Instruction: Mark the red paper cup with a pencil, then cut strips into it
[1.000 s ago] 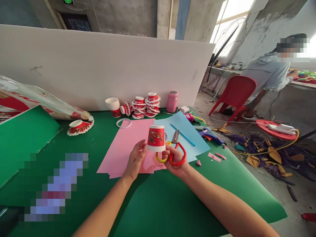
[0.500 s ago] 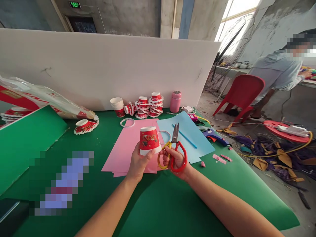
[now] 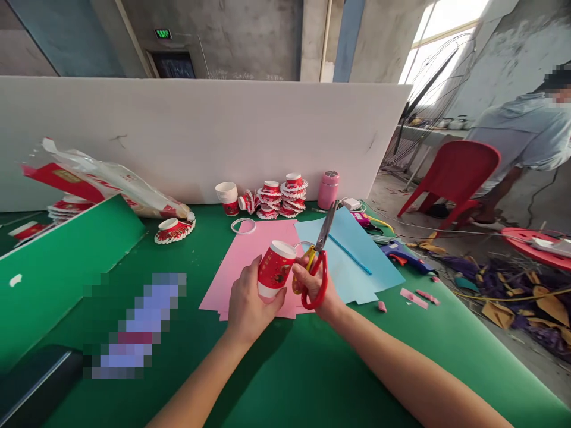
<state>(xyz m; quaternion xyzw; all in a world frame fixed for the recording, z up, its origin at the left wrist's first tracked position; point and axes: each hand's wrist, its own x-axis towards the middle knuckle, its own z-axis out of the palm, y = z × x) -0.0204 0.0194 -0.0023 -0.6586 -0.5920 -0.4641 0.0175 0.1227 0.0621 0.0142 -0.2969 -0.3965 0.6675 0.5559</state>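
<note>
A red paper cup with white ends and a printed pattern is gripped in my left hand, tilted to the right. My right hand is closed round the red and yellow handles of a pair of scissors. Their blades point up and look nearly together, apart from the cup. Under both hands lie pink paper sheets, with blue paper sheets to the right. On the blue paper rests a blue pencil-like stick. A white ring lies at the top of the pink paper.
Along the white board stand stacked cups, several fringed cut cups and a pink bottle. One cut cup sits left. A blue glue gun and pink scraps lie right. A person sits on a red chair.
My left hand has turned the cup from nearly upright to tilted right. The scissors have come closer together at the blades and lean more to the right. The whole view has shifted.
</note>
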